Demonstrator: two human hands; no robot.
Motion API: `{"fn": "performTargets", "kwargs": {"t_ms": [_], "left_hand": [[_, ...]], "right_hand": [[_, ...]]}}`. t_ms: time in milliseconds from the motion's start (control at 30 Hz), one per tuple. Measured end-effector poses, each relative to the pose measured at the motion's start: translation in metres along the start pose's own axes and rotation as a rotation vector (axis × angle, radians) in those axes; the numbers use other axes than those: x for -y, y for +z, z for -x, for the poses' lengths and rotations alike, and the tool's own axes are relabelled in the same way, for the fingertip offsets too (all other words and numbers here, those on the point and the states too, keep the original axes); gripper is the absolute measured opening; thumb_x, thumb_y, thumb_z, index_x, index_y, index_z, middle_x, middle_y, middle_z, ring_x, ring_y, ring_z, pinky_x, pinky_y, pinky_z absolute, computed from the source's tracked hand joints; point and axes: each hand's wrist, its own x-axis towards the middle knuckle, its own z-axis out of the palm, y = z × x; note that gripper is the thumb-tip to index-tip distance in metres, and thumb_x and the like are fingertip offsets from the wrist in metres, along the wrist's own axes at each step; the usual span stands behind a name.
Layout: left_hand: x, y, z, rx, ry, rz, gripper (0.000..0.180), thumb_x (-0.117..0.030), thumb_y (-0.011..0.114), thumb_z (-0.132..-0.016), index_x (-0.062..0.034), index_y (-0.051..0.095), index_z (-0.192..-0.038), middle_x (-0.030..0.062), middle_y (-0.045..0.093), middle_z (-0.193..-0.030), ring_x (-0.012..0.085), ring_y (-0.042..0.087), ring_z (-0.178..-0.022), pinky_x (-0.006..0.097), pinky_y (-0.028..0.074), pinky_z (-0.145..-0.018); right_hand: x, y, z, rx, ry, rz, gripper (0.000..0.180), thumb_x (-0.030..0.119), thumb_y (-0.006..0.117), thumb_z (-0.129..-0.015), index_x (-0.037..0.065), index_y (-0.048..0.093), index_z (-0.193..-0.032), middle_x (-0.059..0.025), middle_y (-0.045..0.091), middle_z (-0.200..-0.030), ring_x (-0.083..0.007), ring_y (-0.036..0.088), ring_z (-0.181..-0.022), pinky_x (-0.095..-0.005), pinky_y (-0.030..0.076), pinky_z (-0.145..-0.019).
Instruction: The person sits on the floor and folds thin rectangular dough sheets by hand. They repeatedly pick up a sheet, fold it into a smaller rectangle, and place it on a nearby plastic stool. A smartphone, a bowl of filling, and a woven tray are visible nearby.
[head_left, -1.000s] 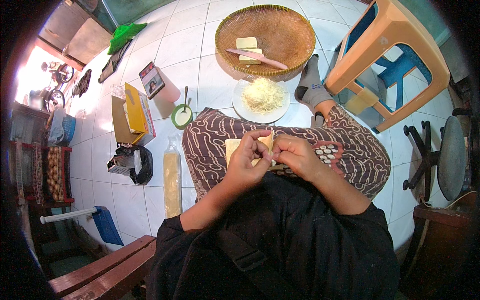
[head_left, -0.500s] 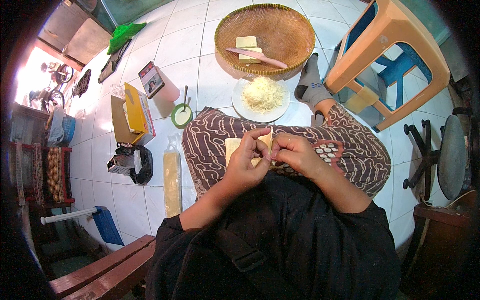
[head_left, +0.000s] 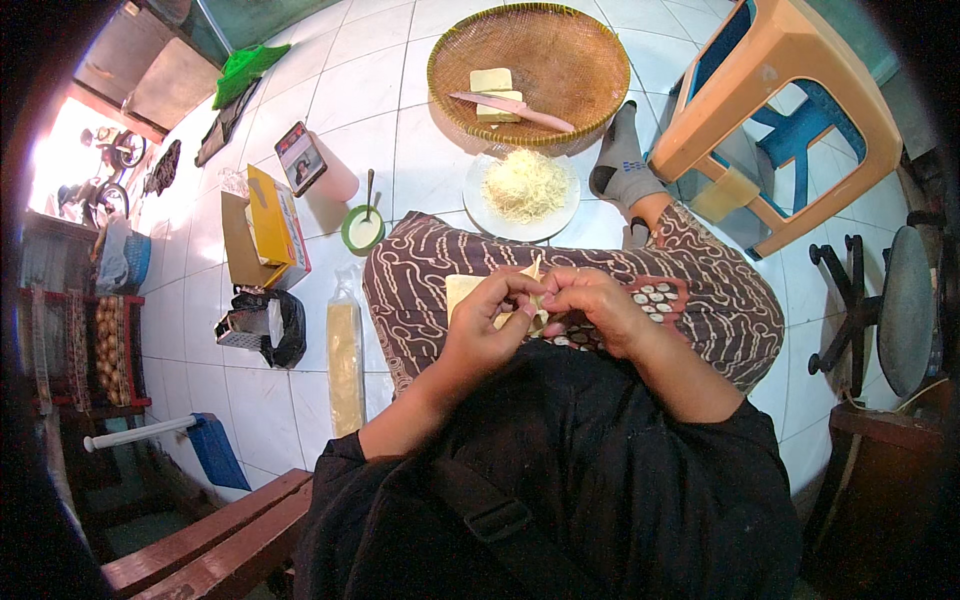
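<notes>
Left hand (head_left: 488, 322) lower, plate (head_left: 521, 232) beyond

hands (head_left: 487, 325): 2 | pale blocks (head_left: 490, 79): 2 | basket (head_left: 575, 65): 1 | knife (head_left: 538, 116): 1 | plate (head_left: 474, 206): 1

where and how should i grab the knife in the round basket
Best by its pink handle, probably from above and the right. The knife lies across the nearer pale block, blade pointing left, while the handle extends past the block's right side over the woven basket, so that end looks free and keeps fingers off the blade.
</notes>
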Motion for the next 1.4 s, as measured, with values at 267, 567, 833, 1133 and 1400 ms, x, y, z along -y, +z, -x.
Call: {"fn": "performTargets", "kwargs": {"t_ms": [267,567,833,1133,1400], "left_hand": [[-0.012,-0.001,-0.004,-0.01,0.463,-0.427,0.025,0.006,0.062,-0.07,-0.0006,0.057,-0.094,0.0128,0.057,-0.083,0.0243,0.058,-0.078,0.031,0.047,-0.069],[-0.007,0.0,-0.005,-0.024,0.511,-0.487,0.021,0.006,0.064,-0.07,0.0011,0.054,-0.087,0.0137,0.057,-0.08,0.026,0.058,-0.073,0.033,0.047,-0.066],[-0.001,-0.001,-0.007,-0.02,0.533,-0.49,0.014,0.002,0.062,-0.072,0.0005,0.053,-0.083,0.0139,0.055,-0.078,0.0284,0.058,-0.07,0.034,0.048,-0.061],[0.004,-0.003,-0.009,0.006,0.553,-0.476,0.017,0.003,0.062,-0.071,-0.0005,0.052,-0.084,0.0136,0.055,-0.079,0.0286,0.057,-0.07,0.034,0.048,-0.063],[0.002,-0.004,-0.006,-0.021,0.526,-0.506,0.017,0.0,0.063,-0.072,-0.0017,0.056,-0.087,0.0129,0.055,-0.08,0.0277,0.059,-0.071,0.034,0.049,-0.061]], "right_hand": [[-0.004,-0.003,-0.004,-0.014,-0.042,-0.063,0.01,0.014,0.052,-0.081,0.005,0.055,-0.084,-0.0021,0.056,-0.078,-0.0095,0.055,-0.07,-0.021,0.046,-0.059],[-0.01,-0.005,-0.008,-0.028,-0.053,-0.081,0.008,0.013,0.052,-0.081,0.006,0.053,-0.084,-0.0021,0.055,-0.078,-0.01,0.055,-0.069,-0.021,0.046,-0.058],[-0.013,-0.005,-0.01,-0.019,-0.038,-0.161,0.006,0.011,0.053,-0.078,0.005,0.053,-0.081,-0.0027,0.055,-0.077,-0.0114,0.056,-0.069,-0.0234,0.048,-0.057],[-0.013,-0.006,-0.011,-0.033,-0.026,-0.158,0.006,0.011,0.055,-0.078,0.005,0.054,-0.08,-0.0033,0.054,-0.076,-0.0124,0.056,-0.069,-0.0244,0.049,-0.057],[-0.012,-0.009,-0.012,0.009,-0.003,-0.189,0.009,0.013,0.055,-0.08,0.005,0.056,-0.083,-0.0038,0.057,-0.08,-0.0124,0.058,-0.071,-0.0257,0.051,-0.06]]}}
